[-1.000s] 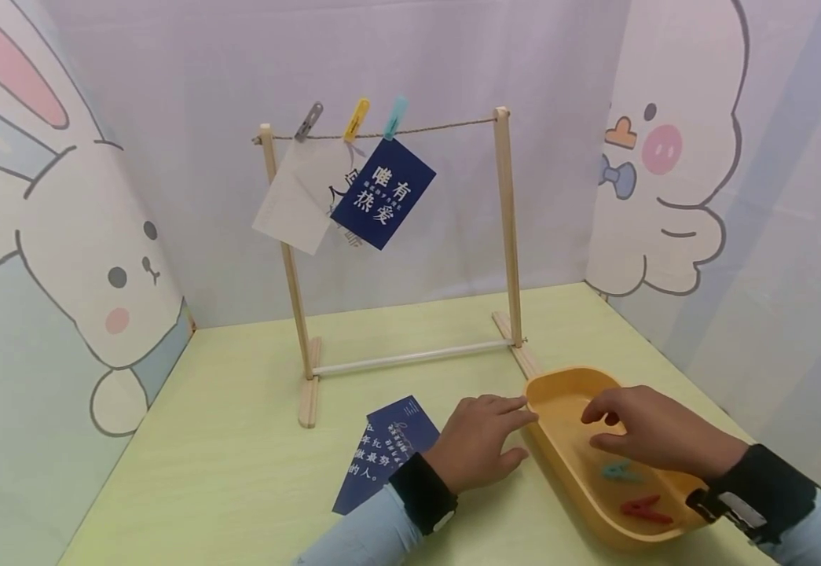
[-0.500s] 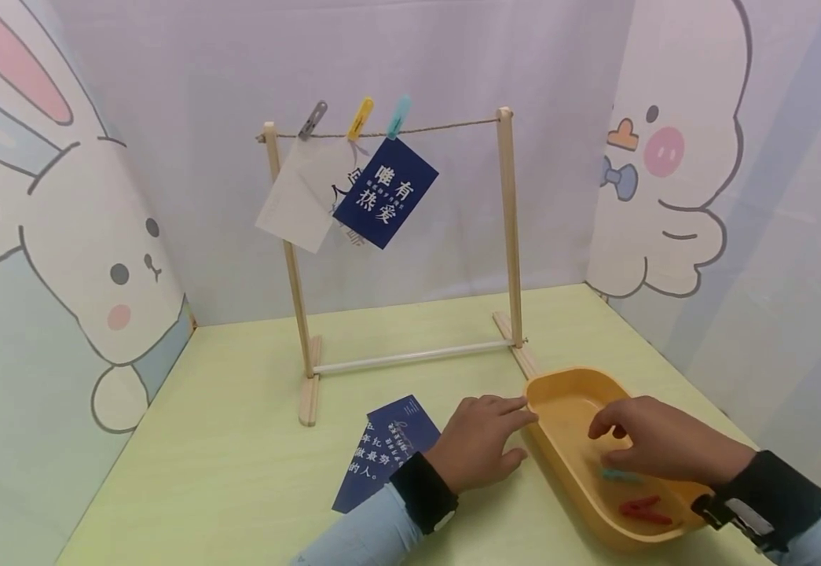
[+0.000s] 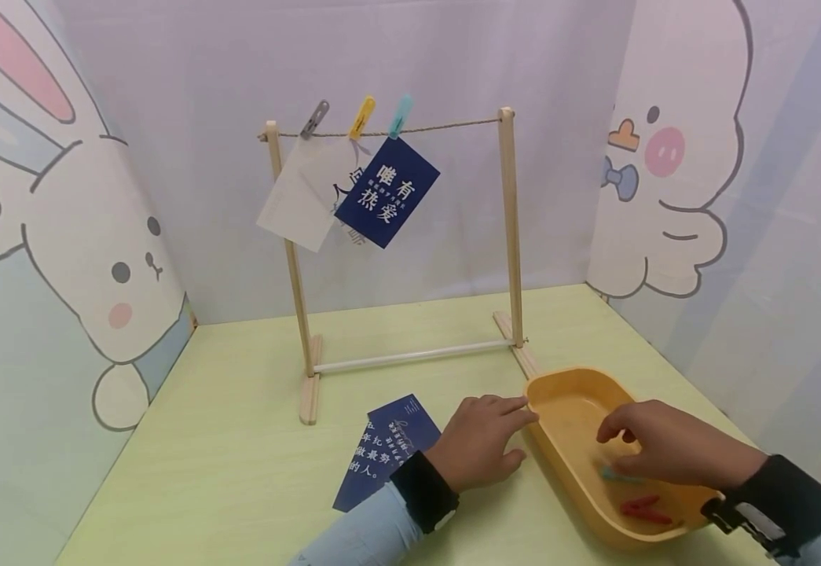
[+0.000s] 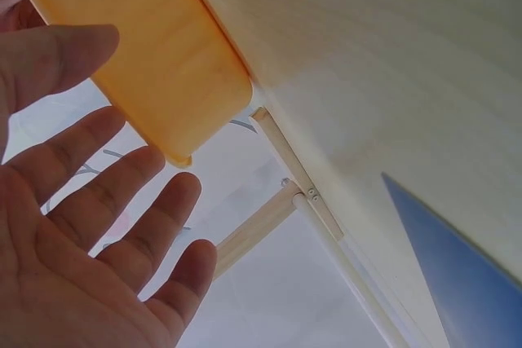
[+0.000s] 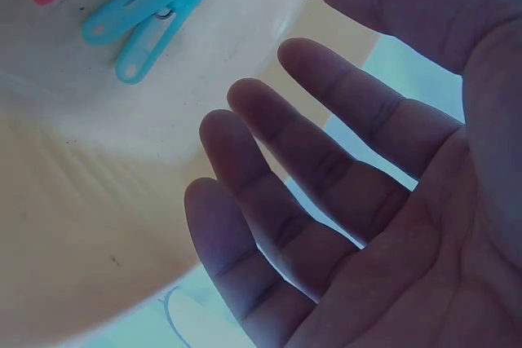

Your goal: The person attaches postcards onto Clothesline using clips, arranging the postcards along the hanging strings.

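My left hand [image 3: 482, 442] has its fingers spread and touches the near-left rim of the yellow basin [image 3: 550, 448] with its fingertips. In the left wrist view its palm holds nothing. Over the basin, my right hand [image 3: 672, 444] hangs with fingers loosely bent and nothing between them. Below it a teal clothespin [image 5: 159, 14] lies on the basin floor, apart from the fingertips; in the head view the hand partly covers it. Nearer the front of the basin lies a red clothespin [image 3: 645, 509]. Two overlapping dark blue cards [image 3: 396, 432] lie beside my left wrist.
Behind stands a wooden rack [image 3: 511, 236] with a string across its top. Grey [image 3: 314, 119], yellow [image 3: 362, 118] and teal [image 3: 401, 116] clothespins hold cards there, the blue card [image 3: 389, 192] in front. Printed curtains [image 3: 452, 47] surround the table [image 3: 226, 440].
My right hand has shifted slightly right and down over the basin, covering more of the teal clothespin. My left hand stays at the rim.
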`<state>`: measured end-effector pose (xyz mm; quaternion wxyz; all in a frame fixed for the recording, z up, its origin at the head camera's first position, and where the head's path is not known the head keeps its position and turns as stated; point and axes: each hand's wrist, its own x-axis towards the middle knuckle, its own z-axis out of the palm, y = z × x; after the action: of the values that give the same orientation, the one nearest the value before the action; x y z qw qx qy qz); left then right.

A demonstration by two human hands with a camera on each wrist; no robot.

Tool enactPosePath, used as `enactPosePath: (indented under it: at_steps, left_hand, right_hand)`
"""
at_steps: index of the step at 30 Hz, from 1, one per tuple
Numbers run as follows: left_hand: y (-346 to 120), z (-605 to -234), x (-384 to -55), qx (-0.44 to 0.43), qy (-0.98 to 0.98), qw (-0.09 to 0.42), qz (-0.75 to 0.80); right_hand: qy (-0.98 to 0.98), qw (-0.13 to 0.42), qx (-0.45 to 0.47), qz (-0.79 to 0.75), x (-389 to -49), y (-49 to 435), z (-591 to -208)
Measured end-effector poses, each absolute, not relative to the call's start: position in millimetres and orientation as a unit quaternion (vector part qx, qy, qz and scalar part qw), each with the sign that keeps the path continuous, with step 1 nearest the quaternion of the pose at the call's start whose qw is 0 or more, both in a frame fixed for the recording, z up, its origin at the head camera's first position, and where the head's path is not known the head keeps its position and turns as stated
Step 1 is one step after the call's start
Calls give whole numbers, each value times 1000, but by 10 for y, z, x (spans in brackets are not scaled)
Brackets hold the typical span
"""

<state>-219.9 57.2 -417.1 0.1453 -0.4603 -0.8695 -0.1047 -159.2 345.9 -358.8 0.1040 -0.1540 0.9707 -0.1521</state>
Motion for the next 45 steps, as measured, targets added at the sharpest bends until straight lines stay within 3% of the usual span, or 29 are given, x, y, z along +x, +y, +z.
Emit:
enactPosePath:
  at_steps: [25,45]
  left_hand:
    - [581,-4157,-2173,-452,-877,127,-100]
    - [602,-4170,-2177,-450,-878,143,-85]
  right_hand:
    - [964,140,-130,-187,-1541,3489,-3713]
    - [973,107,-101,-178,-1619,3466,-3894]
